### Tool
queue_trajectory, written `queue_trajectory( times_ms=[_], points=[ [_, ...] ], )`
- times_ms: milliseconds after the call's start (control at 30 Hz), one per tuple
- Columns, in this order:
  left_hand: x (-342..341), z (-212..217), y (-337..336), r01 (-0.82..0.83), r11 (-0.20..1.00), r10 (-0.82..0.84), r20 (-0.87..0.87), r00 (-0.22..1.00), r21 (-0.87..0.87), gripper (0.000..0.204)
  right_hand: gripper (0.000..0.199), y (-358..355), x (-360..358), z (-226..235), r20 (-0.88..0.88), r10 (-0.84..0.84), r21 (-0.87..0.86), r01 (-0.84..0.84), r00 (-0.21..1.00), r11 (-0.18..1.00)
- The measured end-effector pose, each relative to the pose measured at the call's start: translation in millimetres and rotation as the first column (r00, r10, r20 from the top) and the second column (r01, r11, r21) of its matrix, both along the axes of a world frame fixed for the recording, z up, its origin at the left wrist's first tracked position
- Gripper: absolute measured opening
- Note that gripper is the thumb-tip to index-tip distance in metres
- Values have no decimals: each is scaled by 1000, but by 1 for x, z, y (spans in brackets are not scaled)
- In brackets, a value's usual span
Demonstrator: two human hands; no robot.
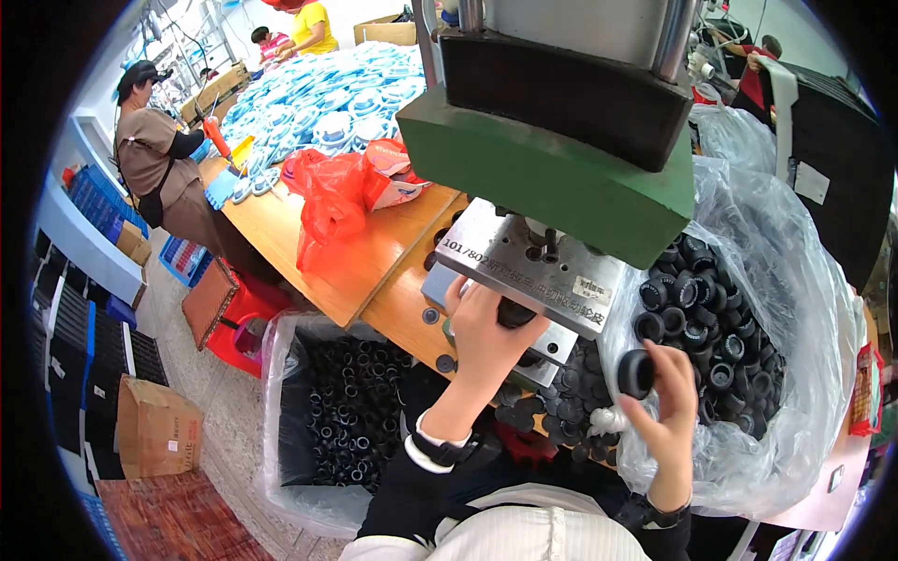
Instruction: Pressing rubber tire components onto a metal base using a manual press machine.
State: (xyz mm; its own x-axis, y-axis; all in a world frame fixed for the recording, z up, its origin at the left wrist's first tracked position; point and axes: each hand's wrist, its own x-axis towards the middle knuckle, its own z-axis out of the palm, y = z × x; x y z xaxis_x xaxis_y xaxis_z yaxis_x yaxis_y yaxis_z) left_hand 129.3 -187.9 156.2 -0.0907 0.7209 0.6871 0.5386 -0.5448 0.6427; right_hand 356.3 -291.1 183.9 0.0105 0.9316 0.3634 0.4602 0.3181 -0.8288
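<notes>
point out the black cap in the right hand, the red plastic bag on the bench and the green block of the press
black cap (636,372), head view, on its ribbed side wall
red plastic bag (327,201), head view, on its crumpled middle
green block (552,178), head view, on its front face

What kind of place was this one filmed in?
Most likely a small factory assembly floor: a green press machine on a wooden workbench, clear bags of black caps, and another worker beside heaped blue parts.

Black round cap (636,372) in right-hand fingertips; another (515,313) under press plate.
</notes>
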Motion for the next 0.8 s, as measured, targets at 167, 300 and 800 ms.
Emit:
queue_trajectory(
  times_ms=[167, 300, 800],
  points=[
    [-32, -19, -35, -163, 982, 169, 59, 984, -97, 45, 55, 43, -50, -12, 81, 91, 107, -99, 993, 989],
    [-109, -77, -71, -468, 846, 500, 74, 863, -255, 47, 41, 67, -83, -4, 43, 124, -50, -122, 991, 991],
    [-141, -172, 102, 229, 848, -278, -33, 960, -478, 36, 45, 48, 53, -20, 397, -434, 269, 350, 809, 897]
  ],
)
